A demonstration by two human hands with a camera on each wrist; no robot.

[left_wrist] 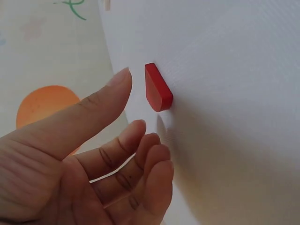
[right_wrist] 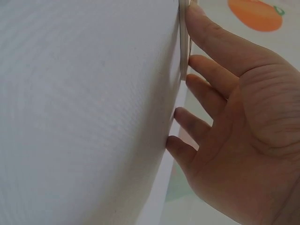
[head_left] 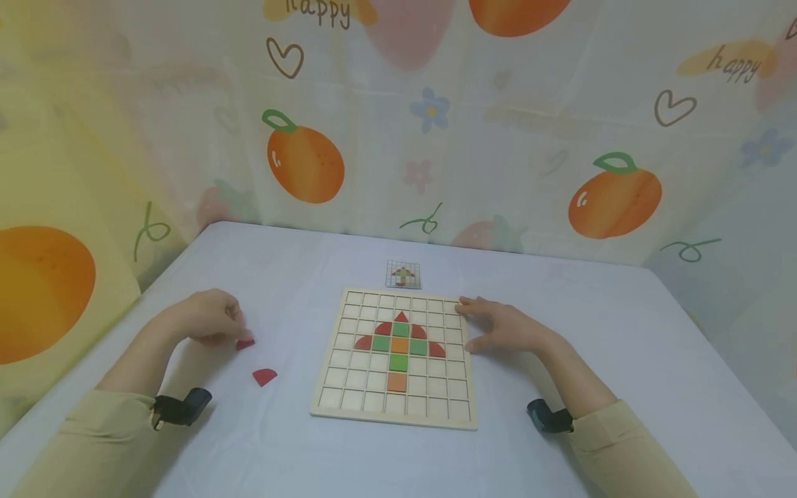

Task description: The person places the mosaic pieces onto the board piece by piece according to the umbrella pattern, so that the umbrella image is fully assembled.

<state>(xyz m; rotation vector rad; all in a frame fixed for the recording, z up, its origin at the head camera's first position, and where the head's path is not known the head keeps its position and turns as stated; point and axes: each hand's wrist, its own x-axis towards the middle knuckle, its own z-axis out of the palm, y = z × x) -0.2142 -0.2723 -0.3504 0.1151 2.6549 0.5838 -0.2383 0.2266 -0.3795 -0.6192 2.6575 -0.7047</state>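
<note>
My left hand (head_left: 212,318) reaches down beside a red quarter-round piece (head_left: 245,344) on the table. In the left wrist view, thumb and curved fingers stand apart, with the red piece (left_wrist: 158,89) just beyond the fingertips. A second red quarter-round piece (head_left: 264,376) lies a little nearer to me. At the right, my right hand (head_left: 507,326) rests its spread fingertips along the edge of a wooden grid board (head_left: 361,401). The board's edge (right_wrist: 183,42) shows at the thumb and upper fingers in the right wrist view. Red, green and orange pieces form a pattern on it.
Behind the board lies a small card (head_left: 403,274) printed with a gridded pattern. A white cloth (head_left: 280,456) covers the table. A printed fabric backdrop (head_left: 373,138) rises along the table's far edge.
</note>
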